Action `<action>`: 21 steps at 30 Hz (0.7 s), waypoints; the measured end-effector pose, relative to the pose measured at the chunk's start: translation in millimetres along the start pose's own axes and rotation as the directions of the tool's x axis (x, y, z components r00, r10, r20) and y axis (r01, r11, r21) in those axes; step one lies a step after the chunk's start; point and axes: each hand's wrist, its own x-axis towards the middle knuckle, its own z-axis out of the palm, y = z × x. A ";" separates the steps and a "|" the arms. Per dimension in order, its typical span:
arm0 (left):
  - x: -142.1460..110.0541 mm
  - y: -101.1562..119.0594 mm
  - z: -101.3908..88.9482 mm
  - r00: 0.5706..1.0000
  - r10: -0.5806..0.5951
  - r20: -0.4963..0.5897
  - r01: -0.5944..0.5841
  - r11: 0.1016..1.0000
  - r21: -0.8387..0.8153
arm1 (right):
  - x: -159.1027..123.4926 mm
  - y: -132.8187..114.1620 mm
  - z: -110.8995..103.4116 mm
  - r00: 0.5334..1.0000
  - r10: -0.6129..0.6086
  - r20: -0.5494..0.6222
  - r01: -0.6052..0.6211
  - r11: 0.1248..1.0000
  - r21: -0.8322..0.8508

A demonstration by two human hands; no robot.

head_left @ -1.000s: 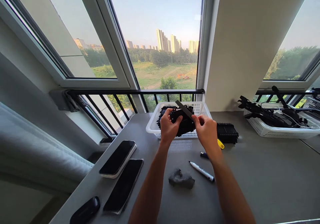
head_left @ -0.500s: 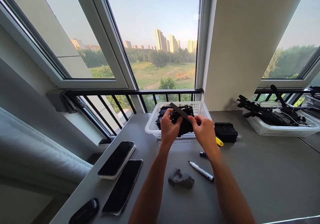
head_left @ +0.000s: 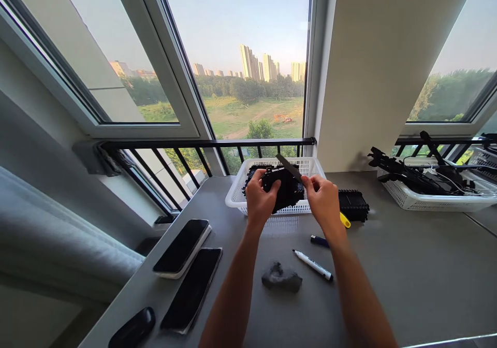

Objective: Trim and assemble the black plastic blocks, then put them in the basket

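My left hand [head_left: 259, 201] is closed around a black plastic part [head_left: 283, 188], held up in front of a white basket [head_left: 237, 195]. My right hand [head_left: 324, 203] pinches a flat dark file [head_left: 289, 167] whose blade slants up to the left across the top of the part. A yellow handle end [head_left: 344, 220] sticks out below my right hand. Inside the basket lie more black parts, mostly hidden behind my hands.
A black ribbed block [head_left: 353, 203] sits right of the basket. On the grey table lie a white marker [head_left: 312, 265], a blue cap [head_left: 319, 241], a grey lump [head_left: 281, 279], two phones [head_left: 181, 246] [head_left: 191, 288] and a black case [head_left: 132, 327]. A second basket [head_left: 427, 199] of black gear stands far right.
My right hand has slid right, drawing the file back across the part, after pushing it left half a second earlier. My left hand has stayed nearly still.
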 end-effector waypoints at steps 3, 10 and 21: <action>3.7 -4.4 -3.9 1.000 -0.003 -0.015 0.001 0.996 -0.094 | 7.8 11.3 -9.6 0.997 0.069 -0.036 -0.063 0.987 0.148; 6.7 -4.6 -0.7 0.989 0.102 0.105 -0.035 0.860 -0.508 | 15.6 22.6 -17.8 0.883 0.239 0.404 -0.434 0.744 0.508; 5.2 -3.5 4.7 0.965 0.004 0.263 0.132 0.858 -0.496 | 14.3 16.0 -14.3 0.855 0.162 0.493 -0.502 0.500 0.706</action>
